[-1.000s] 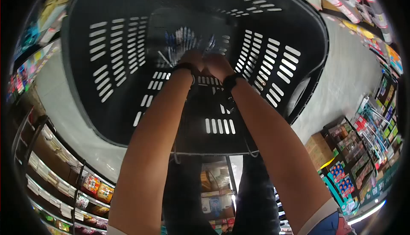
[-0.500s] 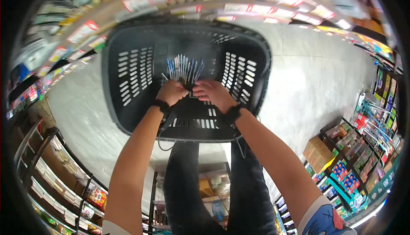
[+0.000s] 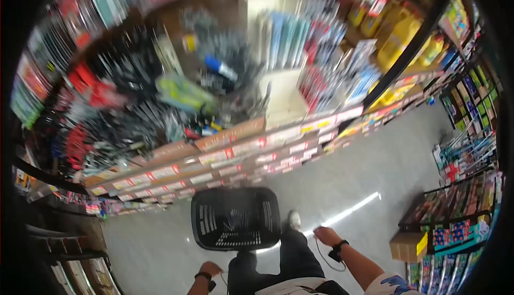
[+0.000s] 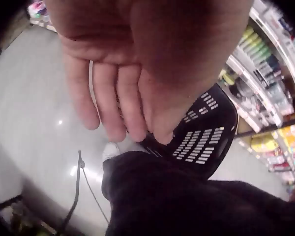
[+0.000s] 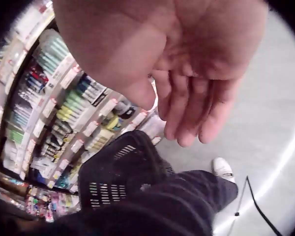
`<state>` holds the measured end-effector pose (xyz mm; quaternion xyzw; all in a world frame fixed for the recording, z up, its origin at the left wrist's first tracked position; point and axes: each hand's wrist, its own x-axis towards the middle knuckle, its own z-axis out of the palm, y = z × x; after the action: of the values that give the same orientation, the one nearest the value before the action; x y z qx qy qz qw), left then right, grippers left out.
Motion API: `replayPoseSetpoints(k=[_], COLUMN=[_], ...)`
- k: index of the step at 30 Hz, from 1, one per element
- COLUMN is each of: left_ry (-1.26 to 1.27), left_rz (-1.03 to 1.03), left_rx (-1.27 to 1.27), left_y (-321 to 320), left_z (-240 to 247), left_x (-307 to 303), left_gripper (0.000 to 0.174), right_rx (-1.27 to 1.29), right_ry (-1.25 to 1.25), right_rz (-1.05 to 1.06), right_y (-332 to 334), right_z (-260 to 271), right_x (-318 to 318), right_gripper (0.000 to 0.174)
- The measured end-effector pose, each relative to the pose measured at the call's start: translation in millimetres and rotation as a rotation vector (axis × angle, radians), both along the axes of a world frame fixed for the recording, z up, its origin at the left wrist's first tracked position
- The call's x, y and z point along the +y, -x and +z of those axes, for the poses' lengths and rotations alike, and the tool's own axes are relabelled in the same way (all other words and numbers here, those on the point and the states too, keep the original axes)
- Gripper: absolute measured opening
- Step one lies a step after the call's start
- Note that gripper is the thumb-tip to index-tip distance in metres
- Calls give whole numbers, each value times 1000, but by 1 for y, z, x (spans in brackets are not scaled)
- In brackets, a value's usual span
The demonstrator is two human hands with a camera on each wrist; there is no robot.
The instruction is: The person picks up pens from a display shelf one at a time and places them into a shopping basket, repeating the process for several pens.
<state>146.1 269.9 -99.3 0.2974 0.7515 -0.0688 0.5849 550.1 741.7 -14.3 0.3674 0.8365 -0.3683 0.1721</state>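
Grey, shiny floor [image 3: 353, 169] stretches between stocked shop shelves [image 3: 230, 154], a streak of light reflected across it. On it, in front of the person's legs [image 3: 300, 252], sits the black slotted shopping basket [image 3: 274, 217], mouth up, its long axis running left to right in the head view. Left hand [image 3: 211, 267] and right hand [image 3: 327, 236] are open and empty, fingers relaxed. The basket's contents are too dark to identify; many shelf goods blur.
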Motion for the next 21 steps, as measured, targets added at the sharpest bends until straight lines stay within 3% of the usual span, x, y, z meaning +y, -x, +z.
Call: replayPoseSetpoints(k=[1, 2, 3, 4, 5, 6, 7, 8, 9, 11, 12, 13, 15, 17, 18, 19, 20, 21], left_ry=[-26, 184, 204, 126, 29, -37, -105, -134, -320, -265, -245, -230, -195, -144, -83, -115, -145, -172], left_rz=[65, 227, 148, 690, 1233, 1333, 1427, 1382, 1508, 1485, 1292, 1100, 540, -52, -140, -94, -51, -5], left_rx=[-5, -7, -16, -52, -91, -214, -342, -132, -259, -227, -242, -259, 163, 332, 380, 351, 321, 289], left_y=[-6, -13, -22, -41, -69, -84, -95, -117, -140, -176, -187, -195, -217, -230, -234, -233, -228, -224], left_z=[31, 49, 54, 59, 74, 78, 78, 73, 48, 29, 30, 30, 39, 67, 76, 77, 78, 83], left_x=[3, 11, 14, 9, 10, 13, 18, 29, 32, 41, 45, 54, 75, 102, 112, 115, 116, 118], left_gripper=[28, 28, 27, 29, 31, 31, 31, 31, 27, 17, 23, 29, 27, 30, 29, 28, 28, 29], right_rx=[126, 25, -108, -124, -297, -308, -488, -460, -515, -630, -671, -649, -548, -359, -174, -110, -95, 207], right_ry=[-101, -79, -115, 78, 85, 89, 141, 145, 162, 214, 327, 290, 126, -103, 39, -250, -127, 265], right_rz=[-6, 105, 161, -83, 254, 212, 110, 450, 517, 654, 659, 638, 514, 527, 234, 483, 342, -210], right_y=[-31, -76, -104, -136, -186, -214, -235, -256, -260, -273, -269, -268, -257, -228, -217, -184, -161, -150], right_z=[-3, -38, -34, -31, -25, -17, -33, -36, -31, -20, -21, -23, -40, -47, -65, -36, -25, -39], right_x=[0, 8, 11, 9, 18, 19, 21, 35, 49, 77, 97, 111, 147, 189, 216, 233, 251, 261], right_gripper=[22, 26, 27, 29, 29, 32, 35, 39, 41, 47, 47, 42, 36, 31, 28, 24, 26, 26])
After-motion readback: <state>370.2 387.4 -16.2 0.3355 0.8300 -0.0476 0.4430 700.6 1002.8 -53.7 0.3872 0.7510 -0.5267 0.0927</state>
